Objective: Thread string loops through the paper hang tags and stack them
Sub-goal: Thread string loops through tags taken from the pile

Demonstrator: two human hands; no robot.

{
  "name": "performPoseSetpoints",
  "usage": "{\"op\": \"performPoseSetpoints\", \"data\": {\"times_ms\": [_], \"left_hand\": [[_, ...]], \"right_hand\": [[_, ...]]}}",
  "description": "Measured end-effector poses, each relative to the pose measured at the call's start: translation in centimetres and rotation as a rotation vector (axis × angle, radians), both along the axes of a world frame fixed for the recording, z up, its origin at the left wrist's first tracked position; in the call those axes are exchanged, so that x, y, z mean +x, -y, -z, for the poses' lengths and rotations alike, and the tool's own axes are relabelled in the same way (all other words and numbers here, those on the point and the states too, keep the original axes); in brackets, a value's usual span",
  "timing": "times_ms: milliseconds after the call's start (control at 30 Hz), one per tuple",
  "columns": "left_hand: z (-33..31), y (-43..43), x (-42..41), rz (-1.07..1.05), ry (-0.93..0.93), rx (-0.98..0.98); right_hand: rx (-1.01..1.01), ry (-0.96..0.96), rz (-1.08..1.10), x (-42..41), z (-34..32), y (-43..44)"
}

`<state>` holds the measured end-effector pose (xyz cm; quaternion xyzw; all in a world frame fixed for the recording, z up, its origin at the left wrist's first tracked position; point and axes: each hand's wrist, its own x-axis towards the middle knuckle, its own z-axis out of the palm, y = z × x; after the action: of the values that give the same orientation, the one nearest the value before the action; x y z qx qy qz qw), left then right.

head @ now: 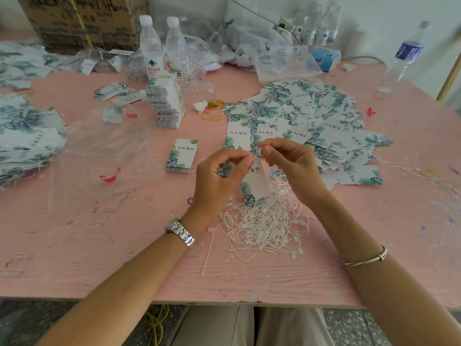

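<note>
1. Your left hand (217, 176) is raised over the near-centre of the pink table (99, 245), with the wrist bent up. The fingers are curled, and thumb and forefinger pinch the hang tag (257, 183) near its top.
2. Your right hand (289, 166) faces it from the right, almost touching. Its thumb and forefinger close in a tight pinch at the tag's top edge and the other fingers are folded in. Any string in that pinch is too thin to make out.
3. The tag hangs upright between both hands, leaf print at its lower end, above the string pile (264, 221).
4. The string pile is a loose white tangle on the table, just near of your hands and between your forearms.
5. Both forearms reach in from the near edge. There is a watch (180, 232) on the left wrist and a bracelet (366, 258) on the right.
6. A small tag stack (183, 156) lies flat just left of your left hand.
7. The spread of tags (299, 116) fans out far-right of your hands.
8. A tall stack (167, 103) stands far-centre, with water bottles (151, 48) behind it.
9. More tags are heaped (25, 136) at the left edge.
</note>
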<state>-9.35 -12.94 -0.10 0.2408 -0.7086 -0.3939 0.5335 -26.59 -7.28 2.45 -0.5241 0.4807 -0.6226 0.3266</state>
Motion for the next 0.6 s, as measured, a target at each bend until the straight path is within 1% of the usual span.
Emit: {"op": "performPoseSetpoints", "data": {"times_ms": [167,400,600], "left_hand": [[-0.1,-0.1,0.1,-0.025,0.013,-0.047],[-0.2,-0.1,0.2,-0.035,0.065,-0.121],[-0.2,0.0,0.3,-0.024,0.109,-0.123]], "right_hand": [[-0.019,-0.073,-0.041,0.4,-0.1,-0.1],[-0.032,-0.152,0.007,1.0,-0.3,-0.4],[-0.072,-0.265,0.01,1.0,-0.2,-0.5]]}}
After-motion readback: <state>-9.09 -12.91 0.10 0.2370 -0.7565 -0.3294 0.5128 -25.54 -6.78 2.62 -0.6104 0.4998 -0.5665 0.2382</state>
